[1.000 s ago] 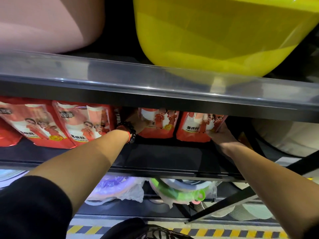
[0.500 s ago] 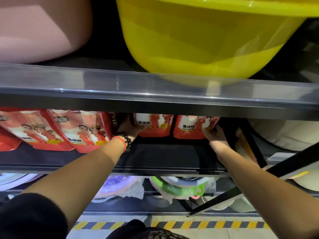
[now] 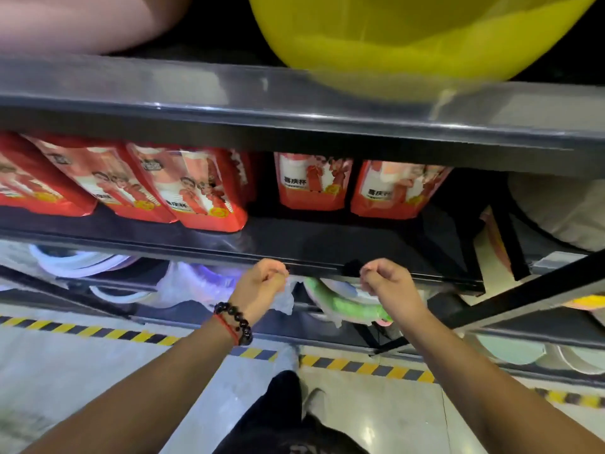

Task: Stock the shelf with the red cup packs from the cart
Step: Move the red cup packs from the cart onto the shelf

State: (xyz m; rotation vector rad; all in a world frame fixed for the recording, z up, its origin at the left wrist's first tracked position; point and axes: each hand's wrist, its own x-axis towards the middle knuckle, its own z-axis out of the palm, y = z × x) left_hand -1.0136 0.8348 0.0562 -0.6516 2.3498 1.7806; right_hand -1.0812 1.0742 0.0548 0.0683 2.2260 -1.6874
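Observation:
Several red cup packs stand in a row on the dark middle shelf [image 3: 327, 239]. Two of them, a left one [image 3: 312, 181] and a right one [image 3: 397, 190], stand upright side by side toward the back, right of centre. More packs [image 3: 193, 188] lean along the left. My left hand [image 3: 262, 285], with a bead bracelet on the wrist, is curled shut in front of the shelf's front edge, holding nothing. My right hand [image 3: 386, 283] is likewise curled and holds nothing, level with it. The cart is out of view.
A yellow basin [image 3: 409, 44] and a pink basin [image 3: 82, 21] sit on the shelf above. Wrapped plastic rings and a green item [image 3: 343, 303] lie on the lower shelf. A black diagonal bar [image 3: 523, 293] crosses at right. Yellow-black floor tape [image 3: 360, 367] runs below.
Both hands have let go of the two packs at the back and drawn out of the shelf, now curled in front of its edge. The view has tilted downward.

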